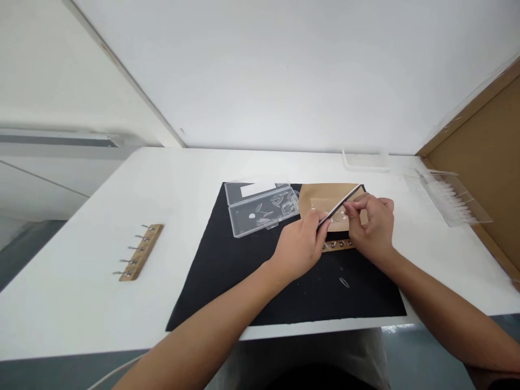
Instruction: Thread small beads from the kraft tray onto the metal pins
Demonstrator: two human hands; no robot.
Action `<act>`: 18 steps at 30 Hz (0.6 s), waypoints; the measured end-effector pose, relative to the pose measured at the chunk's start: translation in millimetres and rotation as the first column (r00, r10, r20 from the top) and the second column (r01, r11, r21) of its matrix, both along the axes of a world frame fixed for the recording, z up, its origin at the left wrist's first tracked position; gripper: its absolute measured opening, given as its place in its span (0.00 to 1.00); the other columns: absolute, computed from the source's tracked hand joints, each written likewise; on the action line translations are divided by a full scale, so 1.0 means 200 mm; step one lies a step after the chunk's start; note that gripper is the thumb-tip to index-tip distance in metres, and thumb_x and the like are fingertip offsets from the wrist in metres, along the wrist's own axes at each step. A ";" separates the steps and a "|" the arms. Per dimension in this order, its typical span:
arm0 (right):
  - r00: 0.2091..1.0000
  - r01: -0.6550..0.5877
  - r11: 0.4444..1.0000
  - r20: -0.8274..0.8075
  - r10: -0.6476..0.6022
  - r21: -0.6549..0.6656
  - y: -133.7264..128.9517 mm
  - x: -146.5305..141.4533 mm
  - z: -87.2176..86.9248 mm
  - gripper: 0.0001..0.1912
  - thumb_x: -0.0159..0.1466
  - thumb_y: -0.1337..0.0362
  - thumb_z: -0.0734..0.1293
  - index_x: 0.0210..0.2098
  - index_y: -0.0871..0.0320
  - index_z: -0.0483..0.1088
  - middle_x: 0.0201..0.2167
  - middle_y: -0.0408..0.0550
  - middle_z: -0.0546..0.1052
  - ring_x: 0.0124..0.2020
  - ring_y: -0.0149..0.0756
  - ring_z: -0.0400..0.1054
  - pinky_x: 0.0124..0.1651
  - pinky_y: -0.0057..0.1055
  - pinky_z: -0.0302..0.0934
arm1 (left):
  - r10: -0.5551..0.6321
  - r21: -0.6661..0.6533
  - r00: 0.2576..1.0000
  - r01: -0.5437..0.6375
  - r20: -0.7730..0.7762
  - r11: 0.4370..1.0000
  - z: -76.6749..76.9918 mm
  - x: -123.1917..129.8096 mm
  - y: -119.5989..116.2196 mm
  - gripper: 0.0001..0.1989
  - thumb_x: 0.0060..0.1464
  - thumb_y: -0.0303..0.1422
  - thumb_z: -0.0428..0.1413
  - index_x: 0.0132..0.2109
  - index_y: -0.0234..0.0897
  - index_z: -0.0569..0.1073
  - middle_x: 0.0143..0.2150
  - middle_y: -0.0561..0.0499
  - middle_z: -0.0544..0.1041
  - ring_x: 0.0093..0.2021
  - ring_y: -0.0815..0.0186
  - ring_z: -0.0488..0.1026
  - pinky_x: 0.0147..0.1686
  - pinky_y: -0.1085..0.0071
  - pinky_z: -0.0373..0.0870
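Observation:
My left hand [299, 242] grips the lower left end of a thin flat stick [340, 206], pale on one face and dark along its edge. My right hand [371, 223] is closed by the stick's upper right part, thumb and forefinger pinched; what it pinches is too small to make out. Beneath the hands lies a brown paper sheet [320, 192] with small pale pieces on it. A wooden strip with metal clips [341, 245] sits just below the paper, partly hidden by my hands. One clear oval piece [344, 283] rests on the black mat [252, 281].
An open clear plastic case [244, 219] with several transparent tips lies at the mat's upper left. Another wooden strip with upright clips [142, 253] stands on the white table [73, 292]. A clear tray [365, 161] and a clear holder of pale tips [455, 200] are at the back right.

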State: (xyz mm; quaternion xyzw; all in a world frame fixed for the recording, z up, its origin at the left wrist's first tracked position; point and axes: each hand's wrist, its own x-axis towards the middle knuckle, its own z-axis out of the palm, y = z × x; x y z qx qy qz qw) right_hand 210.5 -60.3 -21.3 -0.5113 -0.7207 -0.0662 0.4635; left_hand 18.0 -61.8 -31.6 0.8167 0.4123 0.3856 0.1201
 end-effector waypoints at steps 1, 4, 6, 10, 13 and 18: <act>1.000 -0.009 1.000 0.001 0.009 -0.021 0.00 0.00 0.00 0.11 0.73 0.64 0.68 0.34 0.54 0.65 0.29 0.40 0.78 0.30 0.34 0.73 0.47 0.43 0.54 | 0.002 0.004 1.000 -0.002 0.006 1.000 0.00 0.00 0.00 0.11 0.75 0.36 0.47 0.52 0.36 0.71 0.38 0.47 0.82 0.36 0.60 0.83 0.35 0.69 0.75; 0.996 -0.087 0.993 0.026 0.090 -0.081 0.01 0.00 0.00 0.11 0.73 0.64 0.67 0.33 0.54 0.65 0.28 0.39 0.77 0.29 0.34 0.72 0.46 0.42 0.54 | 0.002 0.037 1.000 -0.003 0.027 0.999 0.00 0.00 0.01 0.10 0.75 0.36 0.48 0.52 0.35 0.71 0.39 0.46 0.81 0.37 0.59 0.83 0.35 0.69 0.75; 0.998 -0.063 0.995 0.019 0.065 -0.074 0.01 0.01 0.00 0.11 0.73 0.63 0.67 0.34 0.54 0.66 0.29 0.39 0.78 0.29 0.34 0.72 0.47 0.43 0.54 | 0.007 0.039 1.000 -0.008 0.019 0.999 0.00 0.00 0.01 0.10 0.75 0.36 0.48 0.53 0.36 0.71 0.39 0.46 0.81 0.37 0.59 0.83 0.34 0.69 0.74; 0.999 -0.048 0.996 -0.014 0.047 -0.074 0.03 0.02 0.00 0.11 0.74 0.61 0.66 0.34 0.54 0.65 0.29 0.40 0.79 0.31 0.35 0.73 0.48 0.43 0.55 | 0.023 0.042 1.000 -0.023 -0.006 0.999 0.00 0.00 0.01 0.11 0.75 0.36 0.47 0.52 0.36 0.70 0.39 0.46 0.81 0.36 0.60 0.83 0.33 0.69 0.74; 0.996 -0.088 0.991 0.016 0.090 -0.100 0.02 0.02 0.01 0.12 0.74 0.61 0.67 0.33 0.54 0.65 0.29 0.40 0.78 0.30 0.35 0.73 0.47 0.43 0.55 | 0.017 0.046 1.000 -0.017 -0.009 0.999 0.00 0.00 0.01 0.10 0.75 0.36 0.47 0.53 0.36 0.70 0.40 0.47 0.81 0.37 0.60 0.83 0.34 0.69 0.74; 0.997 -0.078 0.993 0.003 0.078 -0.084 0.02 0.00 0.01 0.11 0.73 0.62 0.67 0.34 0.54 0.66 0.28 0.39 0.77 0.29 0.34 0.72 0.47 0.43 0.53 | 0.027 0.009 1.000 -0.027 -0.009 1.000 -0.01 0.00 0.01 0.10 0.75 0.36 0.48 0.53 0.37 0.70 0.41 0.46 0.81 0.38 0.59 0.83 0.36 0.67 0.75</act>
